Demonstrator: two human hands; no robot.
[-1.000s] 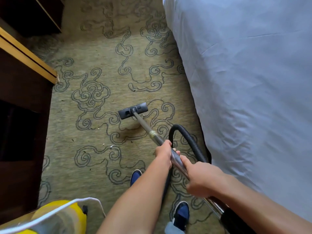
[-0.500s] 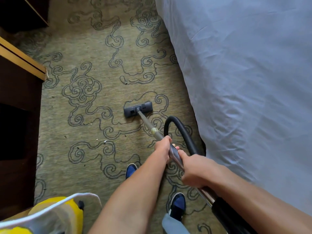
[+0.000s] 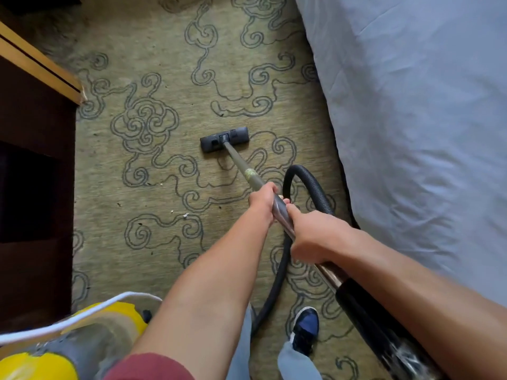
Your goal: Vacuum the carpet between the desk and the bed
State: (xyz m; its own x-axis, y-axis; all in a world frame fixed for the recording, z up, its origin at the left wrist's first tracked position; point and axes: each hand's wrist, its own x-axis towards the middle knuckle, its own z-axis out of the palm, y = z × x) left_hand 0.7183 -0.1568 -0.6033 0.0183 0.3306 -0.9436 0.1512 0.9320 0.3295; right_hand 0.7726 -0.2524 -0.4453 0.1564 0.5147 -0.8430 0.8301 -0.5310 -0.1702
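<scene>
A green carpet (image 3: 170, 45) with dark swirl patterns runs between the dark wooden desk (image 3: 35, 111) on the left and the bed (image 3: 411, 105) with a pale blue sheet on the right. The black vacuum floor head (image 3: 224, 139) lies flat on the carpet in the middle. Its metal wand (image 3: 241, 164) slants back towards me. My left hand (image 3: 263, 201) grips the wand higher up the carpet. My right hand (image 3: 315, 237) grips it just behind. A black ribbed hose (image 3: 310, 185) loops beside the bed. Small bits of debris (image 3: 186, 214) lie left of the wand.
The yellow vacuum body (image 3: 118, 319) with a white cord stands at the bottom left by the desk. My foot in a blue shoe (image 3: 306, 329) stands on the carpet near the hose. The desk's light wooden edge (image 3: 41, 64) juts over the carpet.
The floor head has slid to the right, towards the bed, and a little farther from me. Both hands kept their grip on the wand.
</scene>
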